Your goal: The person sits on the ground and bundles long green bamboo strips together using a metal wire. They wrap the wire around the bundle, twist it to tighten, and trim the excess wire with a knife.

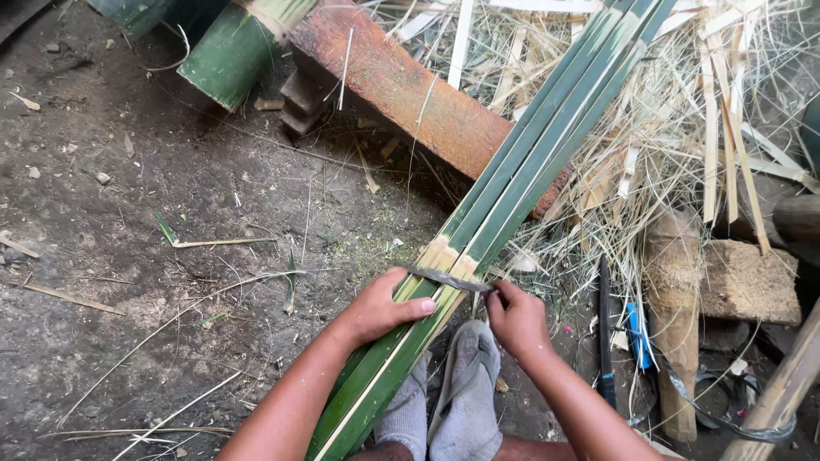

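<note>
- Green split bamboo strips (512, 183), long and flat, lie bundled across our lap and run up over a reddish-brown wooden block (401, 90) towards the far edge of the dirt floor (128, 213).
- Our left hand (380, 307) presses down on the strips at a pale node, its grip flat and not wrapped around them.
- Our right hand (517, 320) has its grip closed on the handle end of a thin dark metal blade (448, 277), which lies crosswise on the strips.
- Grey cloth (465, 393) sits just below the hands.
- Pale bamboo shavings (683, 128) pile near the floor's right edge, beside a worn wooden mallet (675, 316).
</note>
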